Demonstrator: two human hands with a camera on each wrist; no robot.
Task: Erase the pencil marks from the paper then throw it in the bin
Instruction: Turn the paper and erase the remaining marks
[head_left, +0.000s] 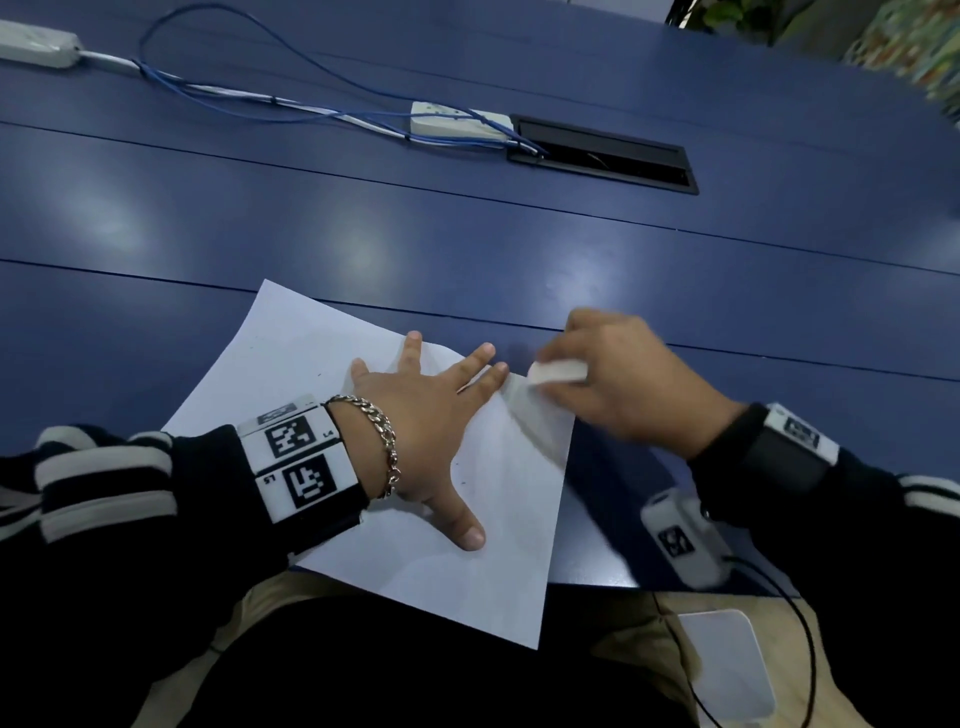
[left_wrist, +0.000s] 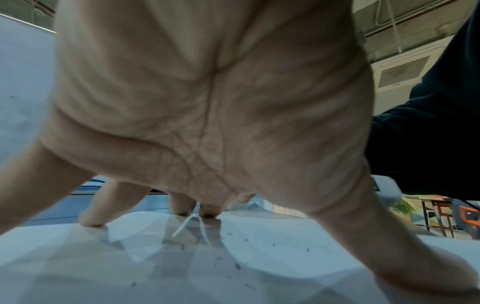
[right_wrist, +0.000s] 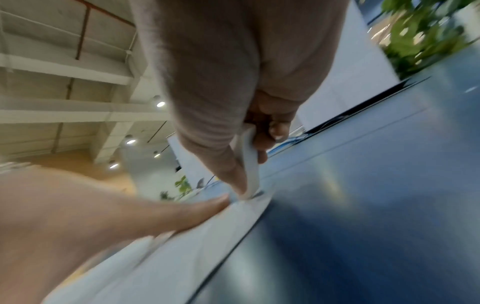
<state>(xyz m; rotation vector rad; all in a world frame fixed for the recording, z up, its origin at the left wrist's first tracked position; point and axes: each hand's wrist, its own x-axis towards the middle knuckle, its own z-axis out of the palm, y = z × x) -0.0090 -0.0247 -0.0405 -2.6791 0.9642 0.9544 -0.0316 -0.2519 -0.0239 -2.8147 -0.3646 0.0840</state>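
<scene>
A white sheet of paper (head_left: 322, 374) lies tilted on the blue table (head_left: 467, 249), its near corner hanging over the table's front edge. My left hand (head_left: 431, 410) lies flat on the sheet with fingers spread, pressing it down. My right hand (head_left: 618, 374) pinches a white eraser (head_left: 558, 372) between thumb and fingers. The eraser (right_wrist: 248, 162) touches the paper (right_wrist: 182, 236) at its right corner, just beyond my left fingertips (right_wrist: 221, 202). In the left wrist view the paper (left_wrist: 233, 267) carries dark eraser crumbs under my left hand (left_wrist: 207, 102). No bin is in view.
White power strips (head_left: 457, 122) and blue cables (head_left: 234, 93) run across the far side of the table beside a black cable hatch (head_left: 602, 153). A white device (head_left: 727, 665) rests on my lap at the lower right. Plants stand beyond the table's far right.
</scene>
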